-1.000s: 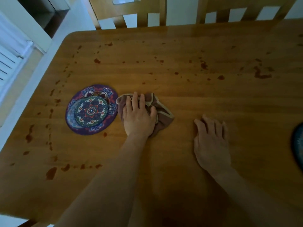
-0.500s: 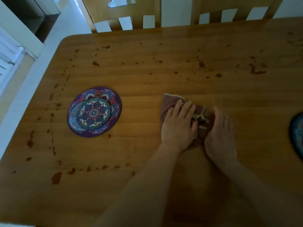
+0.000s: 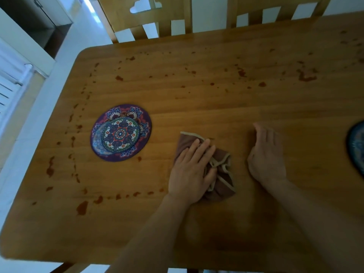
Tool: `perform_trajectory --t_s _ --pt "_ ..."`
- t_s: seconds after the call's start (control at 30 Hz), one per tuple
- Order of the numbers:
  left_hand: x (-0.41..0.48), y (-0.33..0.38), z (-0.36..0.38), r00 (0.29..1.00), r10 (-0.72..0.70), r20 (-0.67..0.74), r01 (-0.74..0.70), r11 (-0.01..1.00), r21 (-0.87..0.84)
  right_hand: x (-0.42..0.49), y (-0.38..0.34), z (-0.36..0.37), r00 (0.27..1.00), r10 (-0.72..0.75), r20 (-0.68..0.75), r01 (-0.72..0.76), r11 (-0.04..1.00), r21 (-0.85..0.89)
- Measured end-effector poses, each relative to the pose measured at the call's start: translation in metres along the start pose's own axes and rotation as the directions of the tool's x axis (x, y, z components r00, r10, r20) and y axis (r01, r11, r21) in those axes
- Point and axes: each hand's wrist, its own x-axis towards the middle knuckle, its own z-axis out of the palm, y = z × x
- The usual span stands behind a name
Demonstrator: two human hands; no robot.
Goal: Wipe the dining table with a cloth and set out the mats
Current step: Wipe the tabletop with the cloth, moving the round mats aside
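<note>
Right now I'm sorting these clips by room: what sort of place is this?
Most likely a home dining area: a wooden table spattered with reddish stains, slat-back chairs pushed in at its far side, and a round patterned mat lying on it.

no readable text, labels, brands or numbers anywhere, round mat bears only a mandala pattern

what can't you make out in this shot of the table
Head view, the only one:
1. The dark mat at the right: mostly cut off by the frame edge, pattern unclear.
2. The cloth: partly covered by the left hand pressing it.
3. The table under the cloth and under the right hand: any stains there are hidden.
4. The chairs: cut off by the top edge.
</note>
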Motion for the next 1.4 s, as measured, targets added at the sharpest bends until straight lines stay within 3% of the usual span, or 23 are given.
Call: perform_trajectory --t_s 0.07,0.13,0.23,0.37,0.43,0.5,0.53,0.63,0.77,0.83,0.9,0.97,1.0,1.1,1.17,1.23,1.3,1.33,1.4 --pt "0.015 -0.001 -0.002 0.998 -0.062 -0.012 0.061 0.998 -0.034 0.0 0.001 0.0 1.0 -0.009 0.008 0.009 1.0 -0.02" --pt "0.025 0.0 -0.006 0.986 -0.163 -0.025 0.155 0.968 -0.198 0.0 0.001 -0.001 1.0 -0.019 0.008 0.02 0.999 -0.033" --pt "0.024 0.002 -0.015 0.91 -0.405 -0.09 0.298 0.789 -0.538 0.0 0.003 -0.001 0.999 -0.039 0.03 0.04 0.999 -0.029" --pt "0.017 0.001 -0.032 0.852 -0.522 -0.047 0.444 0.767 -0.463 -0.003 0.002 -0.01 0.998 -0.053 0.024 0.051 0.996 0.076" --pt "0.017 -0.002 -0.043 0.808 -0.59 0.016 0.461 0.614 -0.641 -0.006 -0.01 -0.013 0.994 -0.1 0.038 0.092 0.979 0.179" --pt "0.017 -0.008 -0.051 0.743 -0.667 0.058 0.424 0.4 -0.813 -0.007 -0.028 -0.012 0.958 -0.22 0.184 0.19 0.967 0.167" --pt "0.016 -0.009 -0.055 0.72 -0.691 0.061 0.414 0.358 -0.837 -0.006 -0.038 -0.009 0.928 -0.252 0.275 0.23 0.967 0.109" --pt "0.014 -0.008 -0.059 0.713 -0.691 0.118 0.563 0.464 -0.684 -0.001 -0.062 -0.003 0.916 -0.22 0.337 0.229 0.973 0.014" --pt "0.013 -0.002 -0.059 0.702 -0.685 0.194 0.704 0.627 -0.333 0.004 -0.07 -0.01 0.917 -0.052 0.396 -0.018 0.985 0.171" --pt "0.01 -0.004 -0.061 0.71 -0.671 0.213 0.698 0.631 -0.338 0.002 -0.064 -0.017 0.902 0.042 0.429 -0.155 0.96 0.232" --pt "0.003 -0.007 -0.067 0.716 -0.659 0.231 0.659 0.529 -0.535 -0.003 -0.057 -0.026 0.88 0.115 0.46 -0.261 0.928 0.267" --pt "-0.005 -0.008 -0.078 0.705 -0.666 0.244 0.541 0.282 -0.792 -0.005 -0.051 -0.039 0.87 0.216 0.442 -0.397 0.839 0.372" --pt "-0.008 -0.009 -0.085 0.703 -0.663 0.256 0.452 0.139 -0.881 -0.004 -0.048 -0.046 0.855 0.285 0.434 -0.484 0.74 0.467" --pt "-0.009 -0.009 -0.103 0.759 -0.574 0.307 0.176 -0.274 -0.946 0.009 -0.038 -0.071 0.753 0.396 0.525 -0.638 0.248 0.729" --pt "-0.003 -0.008 -0.112 0.795 -0.538 0.281 0.053 -0.4 -0.915 0.019 -0.028 -0.089 0.737 0.439 0.514 -0.587 0.039 0.808" --pt "0.006 -0.006 -0.112 0.774 -0.564 0.288 -0.011 -0.467 -0.884 0.023 -0.017 -0.1 0.724 0.495 0.481 -0.514 -0.078 0.854" --pt "0.014 0.001 -0.104 0.722 -0.552 0.416 0.096 -0.516 -0.851 0.017 -0.01 -0.1 0.685 0.448 0.575 -0.596 -0.109 0.796" --pt "0.016 0.005 -0.098 0.689 -0.521 0.504 0.227 -0.505 -0.833 0.011 -0.008 -0.096 0.644 0.405 0.649 -0.69 -0.06 0.722" --pt "0.017 0.016 -0.082 0.596 -0.511 0.619 0.507 -0.358 -0.784 -0.004 -0.008 -0.083 0.604 0.386 0.698 -0.79 0.172 0.589"
